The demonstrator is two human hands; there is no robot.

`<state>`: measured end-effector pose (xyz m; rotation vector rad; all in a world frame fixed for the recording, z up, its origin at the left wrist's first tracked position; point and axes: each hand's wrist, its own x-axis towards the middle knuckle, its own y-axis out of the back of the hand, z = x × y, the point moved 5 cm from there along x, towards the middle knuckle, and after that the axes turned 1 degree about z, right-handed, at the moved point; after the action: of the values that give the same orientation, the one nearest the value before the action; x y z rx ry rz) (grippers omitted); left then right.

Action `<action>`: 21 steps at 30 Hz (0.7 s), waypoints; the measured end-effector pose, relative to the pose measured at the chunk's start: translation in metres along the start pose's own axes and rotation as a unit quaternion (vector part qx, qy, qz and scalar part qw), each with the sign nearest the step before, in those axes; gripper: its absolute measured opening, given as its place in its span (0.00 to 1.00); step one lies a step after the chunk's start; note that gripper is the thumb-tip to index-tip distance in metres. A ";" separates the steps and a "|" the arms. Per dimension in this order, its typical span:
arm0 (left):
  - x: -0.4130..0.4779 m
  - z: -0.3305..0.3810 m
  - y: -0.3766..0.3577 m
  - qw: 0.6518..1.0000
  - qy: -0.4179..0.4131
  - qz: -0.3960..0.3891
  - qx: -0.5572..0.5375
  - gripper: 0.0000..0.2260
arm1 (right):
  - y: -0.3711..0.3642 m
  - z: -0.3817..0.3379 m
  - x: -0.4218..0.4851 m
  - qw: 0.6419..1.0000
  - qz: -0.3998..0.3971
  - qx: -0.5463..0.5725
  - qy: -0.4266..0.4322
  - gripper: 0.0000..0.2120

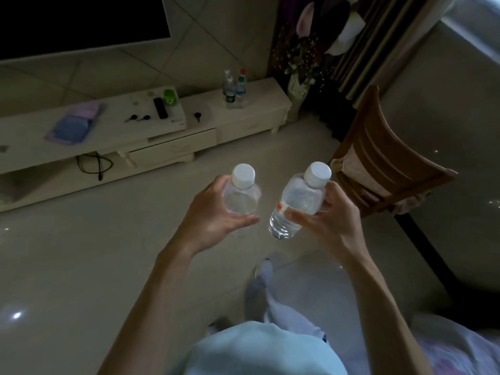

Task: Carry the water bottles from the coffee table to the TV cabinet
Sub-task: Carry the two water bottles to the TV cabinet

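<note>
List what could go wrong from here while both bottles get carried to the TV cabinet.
1. The bottle in the right hand tilts and is pinched by the fingertips; it might slip.
2. The bottles already on the cabinet stand clustered near its right end; setting more beside them could topple one.
3. The wooden chair stands close to the path.

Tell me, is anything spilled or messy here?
Nothing is spilled. Both bottles, left and right, are capped and held, one in each hand. The only untidy bit is a black cable dangling loose under the cabinet.
</note>
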<state>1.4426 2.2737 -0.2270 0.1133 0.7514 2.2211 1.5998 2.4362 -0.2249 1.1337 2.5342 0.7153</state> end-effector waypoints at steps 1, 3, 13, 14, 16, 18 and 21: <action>0.016 0.006 -0.003 1.000 0.002 0.000 0.003 0.31 | 0.002 0.003 0.017 1.000 -0.002 -0.004 -0.003 0.33; 0.047 0.019 -0.008 1.000 0.006 0.004 0.007 0.31 | 0.010 0.006 0.051 1.000 -0.001 -0.008 -0.013 0.34; 0.173 0.079 -0.019 0.999 0.015 0.038 0.016 0.31 | 0.044 0.006 0.197 0.998 -0.030 -0.048 0.041 0.37; 0.182 0.080 -0.019 0.999 0.020 0.039 0.011 0.30 | 0.044 0.006 0.207 0.997 -0.033 -0.049 0.042 0.37; 0.199 0.080 -0.018 0.999 0.029 0.043 0.005 0.31 | 0.042 0.005 0.226 0.997 -0.038 -0.050 0.039 0.37; 0.217 0.076 -0.015 0.998 0.039 0.049 0.002 0.31 | 0.037 0.004 0.246 0.997 -0.047 -0.045 0.034 0.37; 0.240 0.068 -0.008 0.997 0.049 0.053 -0.010 0.30 | 0.023 0.000 0.273 0.996 -0.072 -0.049 0.033 0.37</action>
<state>1.3012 2.4792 -0.2122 0.0364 0.7932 2.3485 1.4346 2.6552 -0.2253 0.8991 2.5722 0.8408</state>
